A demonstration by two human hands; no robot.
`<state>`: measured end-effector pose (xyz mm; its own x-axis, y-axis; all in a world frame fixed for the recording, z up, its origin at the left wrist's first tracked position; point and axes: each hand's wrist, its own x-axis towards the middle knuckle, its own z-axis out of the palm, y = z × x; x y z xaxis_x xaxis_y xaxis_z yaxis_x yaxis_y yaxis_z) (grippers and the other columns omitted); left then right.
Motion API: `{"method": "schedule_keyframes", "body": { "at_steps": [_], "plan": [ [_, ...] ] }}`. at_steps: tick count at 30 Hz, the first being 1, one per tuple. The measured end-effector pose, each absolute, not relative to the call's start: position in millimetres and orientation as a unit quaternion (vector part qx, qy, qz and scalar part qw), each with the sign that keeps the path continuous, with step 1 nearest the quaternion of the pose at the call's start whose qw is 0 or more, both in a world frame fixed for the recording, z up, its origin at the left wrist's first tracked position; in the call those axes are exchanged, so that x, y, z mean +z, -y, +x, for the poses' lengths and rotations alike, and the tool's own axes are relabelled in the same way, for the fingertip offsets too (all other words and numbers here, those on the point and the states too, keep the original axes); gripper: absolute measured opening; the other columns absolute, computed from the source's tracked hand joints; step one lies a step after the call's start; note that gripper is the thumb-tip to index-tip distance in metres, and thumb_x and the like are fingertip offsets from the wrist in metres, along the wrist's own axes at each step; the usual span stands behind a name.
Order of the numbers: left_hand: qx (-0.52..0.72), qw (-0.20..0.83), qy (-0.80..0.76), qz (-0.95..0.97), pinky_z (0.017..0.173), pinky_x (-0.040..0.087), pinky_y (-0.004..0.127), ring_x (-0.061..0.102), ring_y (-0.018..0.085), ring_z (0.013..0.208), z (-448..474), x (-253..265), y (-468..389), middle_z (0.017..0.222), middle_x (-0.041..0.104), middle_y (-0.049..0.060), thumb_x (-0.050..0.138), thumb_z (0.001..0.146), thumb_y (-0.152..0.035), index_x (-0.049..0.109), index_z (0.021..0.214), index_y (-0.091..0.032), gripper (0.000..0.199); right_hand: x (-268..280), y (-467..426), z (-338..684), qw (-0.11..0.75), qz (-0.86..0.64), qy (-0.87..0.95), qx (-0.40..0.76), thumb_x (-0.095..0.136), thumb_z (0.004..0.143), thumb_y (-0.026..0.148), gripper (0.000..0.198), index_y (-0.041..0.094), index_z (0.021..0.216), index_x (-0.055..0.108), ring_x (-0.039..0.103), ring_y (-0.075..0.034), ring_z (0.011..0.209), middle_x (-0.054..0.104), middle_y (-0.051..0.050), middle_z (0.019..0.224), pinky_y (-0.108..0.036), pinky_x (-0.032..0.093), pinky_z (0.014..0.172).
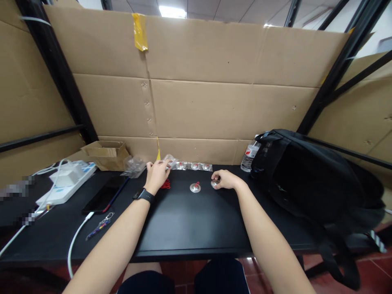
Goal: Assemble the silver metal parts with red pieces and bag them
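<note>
My right hand (pixel 226 179) has its thumb and fingers closed on the rim of a clear suction cup (pixel 214 184) on the black table. Left of it lies another clear suction cup (pixel 195 188) with a red loop on top. My left hand (pixel 157 174), wearing a dark watch, reaches over a bundle of red cord (pixel 165 184), its fingers spread and slightly bent. Its fingertips are at a crumpled clear plastic bag (pixel 170 159); whether they touch it I cannot tell. Along the back, several small clear packets (pixel 196 166) hold round pieces with red parts.
On the left are a paper bag (pixel 107 155), a power strip (pixel 65 183), a phone (pixel 105 195) with a white cable, and a keychain (pixel 100 226). A water bottle (pixel 248 157) and a black backpack (pixel 309 179) stand right. Cardboard (pixel 202 102) walls the back.
</note>
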<state>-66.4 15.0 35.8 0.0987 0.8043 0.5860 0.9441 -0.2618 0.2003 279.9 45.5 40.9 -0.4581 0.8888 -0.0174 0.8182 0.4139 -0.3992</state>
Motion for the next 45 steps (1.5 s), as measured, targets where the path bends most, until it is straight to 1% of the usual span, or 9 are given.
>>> {"method": "schedule_keyframes", "body": {
  "at_steps": [4,9,13,18,23,30,34,39,45],
  "plan": [
    [-0.286,0.109,0.575,-0.759,0.094,0.034,0.042,0.056,0.029,0.118,-70.7,34.3,-19.0,0.123,0.069,0.011,0.052,0.094,-0.032,0.060,0.124,-0.027,0.032,39.7,-47.1,282.1,0.108,-0.508,0.836,0.176,0.082,0.061,0.027,0.044,0.021,0.103,0.073,0.068,-0.019,0.084,0.074,-0.003,0.098,-0.025,0.048,0.074],
    [-0.160,-0.011,0.604,-0.780,0.079,0.042,0.033,0.068,0.024,0.089,-114.6,32.2,-29.1,0.090,0.076,0.003,0.057,0.087,-0.032,0.071,0.089,-0.027,0.015,40.9,-46.9,282.7,0.111,-0.509,0.834,0.181,0.082,0.061,0.025,0.043,0.021,0.102,0.073,0.068,-0.018,0.082,0.074,-0.003,0.099,-0.025,0.048,0.073],
    [-0.137,-0.094,0.583,-0.795,0.074,0.046,0.028,0.069,0.021,0.082,-132.2,21.4,-37.5,0.086,0.075,0.001,0.063,0.081,-0.034,0.072,0.091,-0.027,0.015,41.6,-45.1,280.5,0.097,-0.508,0.839,0.171,0.081,0.060,0.024,0.045,0.022,0.104,0.073,0.068,-0.019,0.085,0.074,-0.003,0.101,-0.025,0.048,0.074],
    [-0.170,-0.030,0.578,-0.797,0.084,0.046,0.032,0.066,0.025,0.104,-120.7,14.9,-39.3,0.111,0.073,0.004,0.060,0.083,-0.031,0.073,0.099,-0.030,0.021,41.9,-44.4,280.9,0.089,-0.505,0.843,0.163,0.083,0.059,0.024,0.047,0.022,0.104,0.072,0.067,-0.020,0.088,0.073,-0.004,0.103,-0.025,0.048,0.076],
    [-0.151,-0.020,0.590,-0.793,0.081,0.045,0.033,0.067,0.024,0.094,-110.5,13.9,-37.2,0.097,0.075,0.003,0.055,0.085,-0.029,0.071,0.082,-0.028,0.016,44.7,-42.1,280.4,0.090,-0.501,0.844,0.172,0.083,0.059,0.019,0.044,0.022,0.103,0.072,0.067,-0.019,0.087,0.073,-0.004,0.103,-0.024,0.048,0.074],
    [-0.181,0.009,0.612,-0.770,0.086,0.043,0.038,0.065,0.028,0.101,-109.0,16.1,-35.1,0.101,0.074,0.006,0.048,0.092,-0.032,0.065,0.085,-0.025,0.020,47.2,-41.2,282.9,0.113,-0.490,0.843,0.190,0.082,0.060,0.016,0.039,0.022,0.097,0.073,0.067,-0.018,0.083,0.075,-0.002,0.097,-0.023,0.048,0.073],
    [-0.310,-0.055,0.564,-0.764,0.086,0.046,0.035,0.068,0.023,0.090,-95.7,29.8,-28.1,0.090,0.075,0.004,0.043,0.097,-0.038,0.062,0.095,-0.023,0.024,52.9,-36.1,274.7,0.190,-0.476,0.837,0.193,0.079,0.064,0.015,0.036,0.021,0.098,0.072,0.067,-0.017,0.080,0.074,-0.001,0.094,-0.025,0.049,0.075],
    [-0.460,-0.181,0.447,-0.746,0.087,0.051,0.033,0.070,0.021,0.091,-55.3,40.9,-15.7,0.094,0.076,0.006,0.061,0.089,-0.043,0.067,0.087,-0.019,0.025,55.2,-20.3,237.6,0.378,-0.387,0.801,0.257,0.078,0.072,0.027,0.044,0.023,0.114,0.067,0.068,-0.020,0.093,0.071,-0.006,0.111,-0.030,0.053,0.077],
    [-0.511,-0.264,0.390,-0.719,0.092,0.054,0.038,0.072,0.023,0.093,-18.8,38.2,-2.7,0.098,0.077,0.008,0.073,0.082,-0.039,0.072,0.096,-0.018,0.025,49.3,-0.6,196.5,0.476,-0.308,0.756,0.326,0.078,0.073,0.032,0.046,0.025,0.117,0.065,0.067,-0.021,0.101,0.068,-0.007,0.120,-0.029,0.055,0.073]
  ]
}}
